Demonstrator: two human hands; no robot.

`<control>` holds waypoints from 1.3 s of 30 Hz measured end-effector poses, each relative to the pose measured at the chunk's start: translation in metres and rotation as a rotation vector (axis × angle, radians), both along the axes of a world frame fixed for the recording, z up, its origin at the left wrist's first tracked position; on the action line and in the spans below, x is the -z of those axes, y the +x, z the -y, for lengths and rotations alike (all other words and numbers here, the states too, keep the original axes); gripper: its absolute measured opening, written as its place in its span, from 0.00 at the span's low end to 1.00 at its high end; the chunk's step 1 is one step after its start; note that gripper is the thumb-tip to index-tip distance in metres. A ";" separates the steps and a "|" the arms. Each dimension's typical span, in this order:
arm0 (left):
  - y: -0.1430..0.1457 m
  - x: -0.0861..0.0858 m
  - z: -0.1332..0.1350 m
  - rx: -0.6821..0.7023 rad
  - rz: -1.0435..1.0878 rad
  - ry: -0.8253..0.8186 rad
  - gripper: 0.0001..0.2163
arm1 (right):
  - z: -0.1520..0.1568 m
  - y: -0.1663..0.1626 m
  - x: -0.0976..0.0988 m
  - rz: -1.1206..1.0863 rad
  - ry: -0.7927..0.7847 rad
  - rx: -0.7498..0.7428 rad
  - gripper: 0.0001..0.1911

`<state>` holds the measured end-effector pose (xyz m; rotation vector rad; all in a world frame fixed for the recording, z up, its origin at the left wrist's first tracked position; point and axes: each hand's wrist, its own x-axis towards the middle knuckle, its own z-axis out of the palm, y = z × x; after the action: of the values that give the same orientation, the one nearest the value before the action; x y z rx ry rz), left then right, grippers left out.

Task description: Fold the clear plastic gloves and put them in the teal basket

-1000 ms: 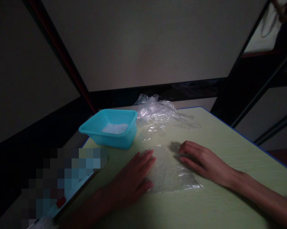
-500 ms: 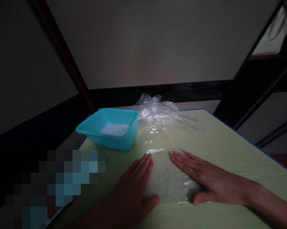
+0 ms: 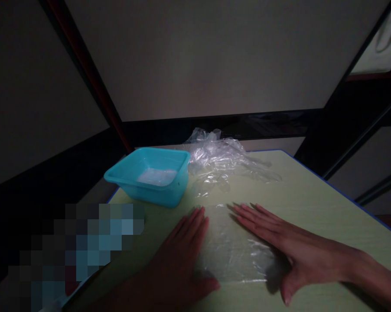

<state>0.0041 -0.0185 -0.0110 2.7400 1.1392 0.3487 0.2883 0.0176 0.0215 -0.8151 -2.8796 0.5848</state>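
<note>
On the pale green bench [image 3: 312,208], a flat clear plastic sheet [image 3: 234,253] lay between the two hands. Both hands were spread open, palms down, gripping nothing. The left hand [image 3: 179,260] pressed the sheet's left edge, thumb at its near corner. The right hand [image 3: 283,247] lay along its right side, thumb past the near edge.

A second earlier the right hand's fingers had been curled at the sheet's far edge. Half a second earlier they lay flat across it, and since then the hand had slid outward to the right, baring more plastic. The left hand had hardly moved. By my judgement this was a smoothing stroke, and the sheet looked flatter.

A teal tub [image 3: 150,177] and a crumpled plastic heap [image 3: 218,158] stood farther off, untouched.
</note>
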 end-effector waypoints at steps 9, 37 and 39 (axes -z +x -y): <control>0.006 -0.020 0.010 0.259 0.054 0.250 0.14 | 0.033 -0.008 -0.021 0.046 0.135 0.000 0.08; 0.012 -0.010 0.005 0.066 0.234 0.172 0.10 | 0.015 -0.001 -0.019 -0.270 0.173 0.088 0.10; 0.011 -0.009 0.003 0.069 0.283 0.208 0.09 | 0.013 0.000 -0.017 -0.338 0.179 0.106 0.10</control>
<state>0.0153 -0.0218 -0.0017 2.7738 0.9816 0.8583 0.2882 0.0044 0.0382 -0.7544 -2.5215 0.4009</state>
